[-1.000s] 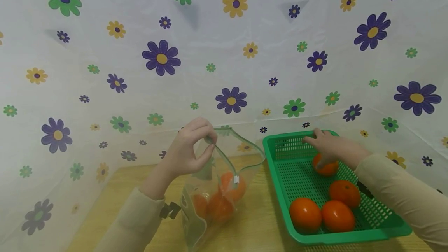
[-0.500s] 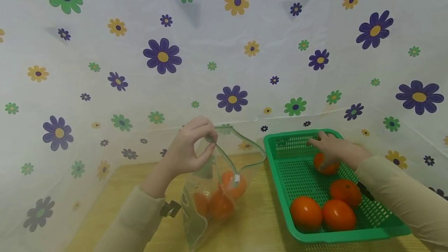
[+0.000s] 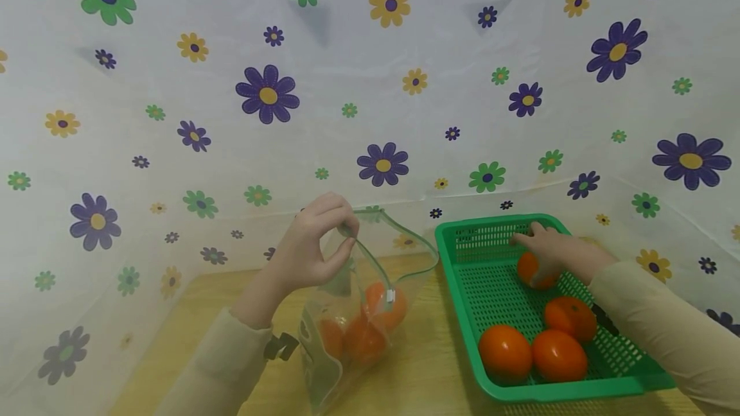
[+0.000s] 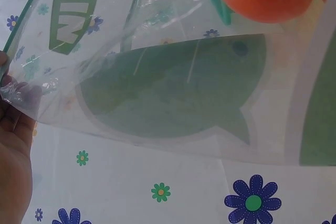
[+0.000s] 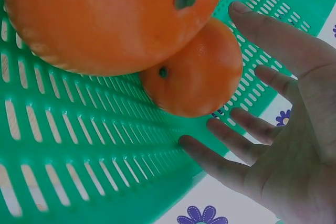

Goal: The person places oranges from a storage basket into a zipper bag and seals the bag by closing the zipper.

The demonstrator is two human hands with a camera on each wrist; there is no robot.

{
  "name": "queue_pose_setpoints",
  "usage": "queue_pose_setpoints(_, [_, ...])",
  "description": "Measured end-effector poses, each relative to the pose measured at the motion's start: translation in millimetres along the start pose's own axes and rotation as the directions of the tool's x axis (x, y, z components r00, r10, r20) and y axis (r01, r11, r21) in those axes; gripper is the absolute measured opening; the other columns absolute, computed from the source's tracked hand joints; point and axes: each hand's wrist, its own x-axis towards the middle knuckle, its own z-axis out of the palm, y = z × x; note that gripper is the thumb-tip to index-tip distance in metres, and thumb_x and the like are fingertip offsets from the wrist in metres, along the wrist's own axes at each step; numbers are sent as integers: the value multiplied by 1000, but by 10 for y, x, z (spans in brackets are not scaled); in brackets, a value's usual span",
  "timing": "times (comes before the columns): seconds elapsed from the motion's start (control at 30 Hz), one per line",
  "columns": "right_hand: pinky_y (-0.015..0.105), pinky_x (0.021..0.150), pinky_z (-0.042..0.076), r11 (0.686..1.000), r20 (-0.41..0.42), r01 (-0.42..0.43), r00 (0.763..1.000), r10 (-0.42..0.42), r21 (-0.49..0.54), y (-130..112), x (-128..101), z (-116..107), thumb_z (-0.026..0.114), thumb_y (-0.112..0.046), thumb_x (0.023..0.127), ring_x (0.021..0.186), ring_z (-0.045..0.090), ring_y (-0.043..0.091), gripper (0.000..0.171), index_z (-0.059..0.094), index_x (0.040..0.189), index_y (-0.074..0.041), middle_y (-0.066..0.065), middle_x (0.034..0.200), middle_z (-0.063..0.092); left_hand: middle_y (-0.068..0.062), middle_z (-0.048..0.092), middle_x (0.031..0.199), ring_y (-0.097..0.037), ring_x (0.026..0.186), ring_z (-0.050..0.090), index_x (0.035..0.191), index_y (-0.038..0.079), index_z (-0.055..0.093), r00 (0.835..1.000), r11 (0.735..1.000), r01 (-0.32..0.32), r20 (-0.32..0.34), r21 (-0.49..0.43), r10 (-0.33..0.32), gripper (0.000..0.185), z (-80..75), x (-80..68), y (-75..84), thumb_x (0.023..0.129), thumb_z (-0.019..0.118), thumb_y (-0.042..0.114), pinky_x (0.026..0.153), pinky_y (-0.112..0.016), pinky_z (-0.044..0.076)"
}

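Observation:
My left hand [image 3: 315, 242] pinches the green-edged rim of a clear zip bag [image 3: 341, 284] between thumb and fingers. The bag stands with its mouth spread, and several oranges [image 3: 365, 339] lie in its bottom. In the left wrist view the bag's green print [image 4: 178, 87] shows beside the hand. My right hand [image 3: 552, 252] is over the far end of a green basket [image 3: 462, 313], above an orange [image 3: 528, 269]. In the right wrist view its fingers are spread beside that orange [image 5: 197, 72], with a gap visible between them.
Several more oranges lie in the basket: one in the middle [image 3: 569, 318] and two at the near end, including the left one [image 3: 505, 353]. A wooden table [image 3: 428, 364] carries bag and basket. Flowered sheeting [image 3: 324, 140] hangs behind and at the sides.
My right hand has shifted slightly right and lower over the far orange. My left hand and the bag have stayed in place.

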Motion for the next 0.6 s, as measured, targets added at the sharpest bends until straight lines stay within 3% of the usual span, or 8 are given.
queue_pose_setpoints(0.27, [63,86,58,1000,18,-12,1000,12,15,31,43,63,94,-20,74,105,55,49,78,56,141,-7,38,131,46,-3,59,85,-17,83,54,90,7,62,1000,1000,0,-5,0,0,19,1,1,17,78,67,-7,79,-25,48])
queue_pose_setpoints(0.47, [70,90,55,999,29,-31,999,31,10,21,41,76,94,-21,75,117,53,61,77,56,141,-8,43,139,42,-3,60,85,-17,83,54,89,6,63,1000,1000,-1,-10,2,1,16,1,-2,12,79,66,-6,78,-25,48])
queue_pose_setpoints(0.6, [68,89,56,999,26,-43,999,42,15,33,49,102,94,-19,74,114,54,58,79,57,142,-8,43,139,42,-2,59,84,-17,82,54,88,6,63,1000,1000,-2,-11,6,2,16,-1,-1,8,78,66,-6,77,-25,48])
